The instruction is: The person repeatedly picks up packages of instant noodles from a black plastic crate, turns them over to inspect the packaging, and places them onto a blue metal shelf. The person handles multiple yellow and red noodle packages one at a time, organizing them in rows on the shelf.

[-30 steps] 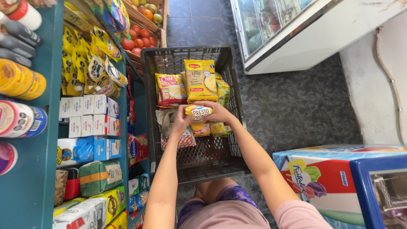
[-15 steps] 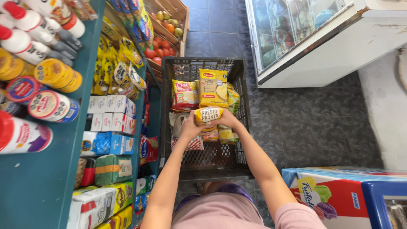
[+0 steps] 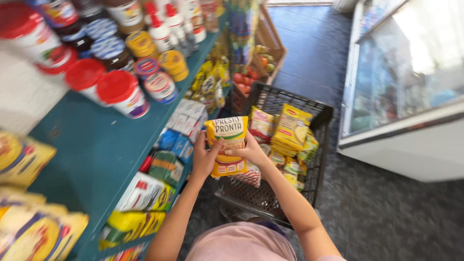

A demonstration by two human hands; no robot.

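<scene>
Yellow packet (image 3: 227,145), upright, white-banded

Yellow packet (image 3: 226,145) held upright above black crate (image 3: 323,115); more yellow packets (image 3: 290,133) inside crate.

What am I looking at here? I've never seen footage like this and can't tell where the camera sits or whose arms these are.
The camera is worn on a person's head and looks down, so the two bare arms are that person's own. The left hand and right hand together hold a yellow packet, upright, above a black crate on the dark floor. The crate holds more yellow packets. On the person's left runs a teal shelf with red-lidded jars and bottles on top, boxes and packs below. Further ahead is a wooden bin of tomatoes. On the right stands a white glass-topped freezer.
</scene>
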